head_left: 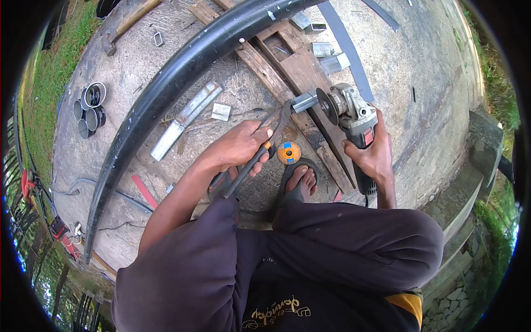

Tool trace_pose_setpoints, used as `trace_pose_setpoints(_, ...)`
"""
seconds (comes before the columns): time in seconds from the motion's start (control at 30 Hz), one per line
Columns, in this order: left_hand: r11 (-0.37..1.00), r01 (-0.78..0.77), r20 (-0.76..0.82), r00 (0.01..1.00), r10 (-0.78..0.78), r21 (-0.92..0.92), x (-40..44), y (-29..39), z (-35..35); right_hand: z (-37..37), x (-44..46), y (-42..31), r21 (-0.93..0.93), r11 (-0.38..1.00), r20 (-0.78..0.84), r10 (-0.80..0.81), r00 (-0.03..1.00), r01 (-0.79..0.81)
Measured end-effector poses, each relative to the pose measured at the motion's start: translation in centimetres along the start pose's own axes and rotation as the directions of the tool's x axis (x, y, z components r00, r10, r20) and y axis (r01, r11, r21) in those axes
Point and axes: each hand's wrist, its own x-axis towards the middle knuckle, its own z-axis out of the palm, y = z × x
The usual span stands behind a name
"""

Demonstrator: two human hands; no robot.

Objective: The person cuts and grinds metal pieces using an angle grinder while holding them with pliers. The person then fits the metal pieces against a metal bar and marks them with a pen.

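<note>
My left hand (247, 146) is closed round the handles of dark pliers (285, 115). The jaws of the pliers grip a short piece of metal tube (304, 102) above the wooden planks. In my right hand (371, 152) is an angle grinder (354, 113), held by its body. The grinder's dark disc (327, 107) stands at the right end of the tube piece; I cannot tell whether it touches or spins. An orange disc (289, 152) with blue patches lies on the ground beside my bare foot (302, 182).
A long black pipe (166, 80) curves across the left and top. Cut square tubes (187, 119) lie left of the wooden planks (310, 72); more tube pieces (334, 63) lie behind. Several round pipe pieces (95, 95) stand at far left, below a hammer (110, 45). Concrete blocks (456, 185) edge the right.
</note>
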Motion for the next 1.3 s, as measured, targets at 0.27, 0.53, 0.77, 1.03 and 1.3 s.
trace_pose_setpoints(0.27, 1.0, -0.007, 0.015, 1.0, 0.008, -0.03, 0.1, -0.1, -0.1, 0.0, 0.2, -0.8, -0.018, 1.0, 0.009, 0.022, 1.0, -0.022)
trace_pose_setpoints(0.53, 0.996, -0.088, 0.107, 0.99, 0.087, 0.003, 0.4, -1.0, -1.3, 0.2, 0.2, -0.3, -0.01, 1.0, -0.02, 0.002, 1.0, -0.002)
trace_pose_setpoints(0.77, 1.0, -0.003, 0.229, 0.973, 0.005, -0.011, 2.8, -1.0, -4.7, -0.7, 0.3, 0.0, -0.023, 0.999, -0.016, 0.027, 1.0, -0.028)
trace_pose_setpoints(1.03, 0.776, -0.184, 0.044, 0.979, 0.197, 0.603, 2.5, 1.2, -7.2, -0.7, 1.5, 0.3, -0.115, 0.993, 0.045, 0.03, 0.999, -0.024)
trace_pose_setpoints(1.3, 0.434, 0.06, -0.169, 0.961, 0.217, 0.899, -0.2, 6.1, -4.2, -0.8, 2.5, 0.1, -0.168, 0.981, 0.087, 0.108, 0.99, -0.092)
